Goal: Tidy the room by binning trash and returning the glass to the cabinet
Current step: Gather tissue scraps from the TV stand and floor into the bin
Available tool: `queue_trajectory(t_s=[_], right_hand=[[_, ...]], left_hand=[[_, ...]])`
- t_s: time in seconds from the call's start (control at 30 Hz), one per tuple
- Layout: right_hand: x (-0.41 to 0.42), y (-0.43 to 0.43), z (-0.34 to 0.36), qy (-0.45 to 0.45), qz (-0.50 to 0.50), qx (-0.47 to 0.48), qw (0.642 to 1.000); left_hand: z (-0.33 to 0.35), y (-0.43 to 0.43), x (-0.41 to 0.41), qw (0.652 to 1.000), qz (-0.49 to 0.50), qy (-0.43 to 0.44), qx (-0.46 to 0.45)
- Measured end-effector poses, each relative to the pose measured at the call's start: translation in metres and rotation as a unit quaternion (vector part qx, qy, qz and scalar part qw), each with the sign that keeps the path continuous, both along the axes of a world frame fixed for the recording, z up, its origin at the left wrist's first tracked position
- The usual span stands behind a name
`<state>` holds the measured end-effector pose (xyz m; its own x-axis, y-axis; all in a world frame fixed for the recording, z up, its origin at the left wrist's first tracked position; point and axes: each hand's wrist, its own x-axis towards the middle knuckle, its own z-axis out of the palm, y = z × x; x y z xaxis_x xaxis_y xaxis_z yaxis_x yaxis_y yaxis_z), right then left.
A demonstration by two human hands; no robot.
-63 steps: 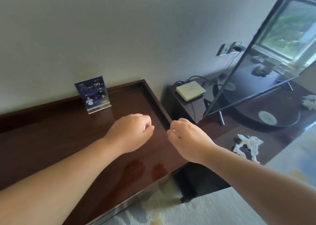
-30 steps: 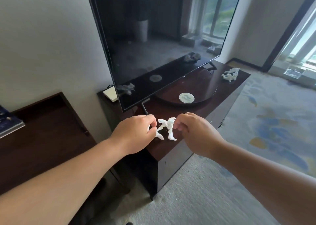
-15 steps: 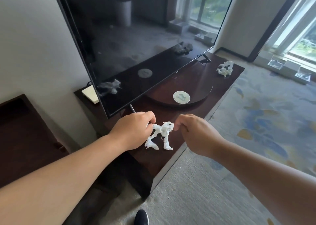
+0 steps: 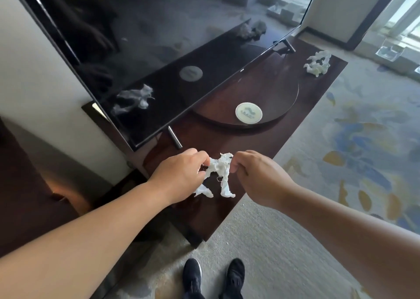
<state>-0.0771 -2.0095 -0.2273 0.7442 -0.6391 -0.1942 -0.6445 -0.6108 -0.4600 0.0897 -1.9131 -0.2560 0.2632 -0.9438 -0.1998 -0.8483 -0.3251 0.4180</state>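
Note:
A crumpled white tissue (image 4: 219,173) lies near the front left end of the dark wooden TV cabinet (image 4: 268,137). My left hand (image 4: 181,176) pinches its left side with curled fingers. My right hand (image 4: 256,176) pinches its upper right corner. A second crumpled white tissue (image 4: 317,65) sits at the far right end of the cabinet top. No glass and no bin are in view.
A large black TV (image 4: 159,44) stands on the cabinet on a round swivel base (image 4: 279,107) with a round coaster (image 4: 248,113) on it. A dark desk (image 4: 25,192) is at the left. Patterned carpet (image 4: 354,139) spreads to the right; my black shoes (image 4: 213,276) are below.
I turned from the dark desk to the TV cabinet and stepped closer. Both hands came onto the near tissue and now pinch it from either side.

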Motion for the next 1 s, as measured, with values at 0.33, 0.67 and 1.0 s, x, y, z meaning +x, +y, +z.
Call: queue_trajectory(t_s=[0.33,0.67,1.0], right_hand=[[-0.005,-0.017,-0.056,0.019,0.010,0.045,0.999],[-0.008,-0.027,-0.077,0.027,0.022,0.056,0.998],[0.001,-0.037,-0.072,0.022,0.027,0.049,0.998]], left_hand=[[-0.069,-0.006,-0.017,0.991,0.007,-0.041,0.126],[-0.103,-0.015,-0.017,0.990,0.040,-0.070,0.117],[-0.061,-0.017,-0.003,0.998,0.063,0.018,0.025]])
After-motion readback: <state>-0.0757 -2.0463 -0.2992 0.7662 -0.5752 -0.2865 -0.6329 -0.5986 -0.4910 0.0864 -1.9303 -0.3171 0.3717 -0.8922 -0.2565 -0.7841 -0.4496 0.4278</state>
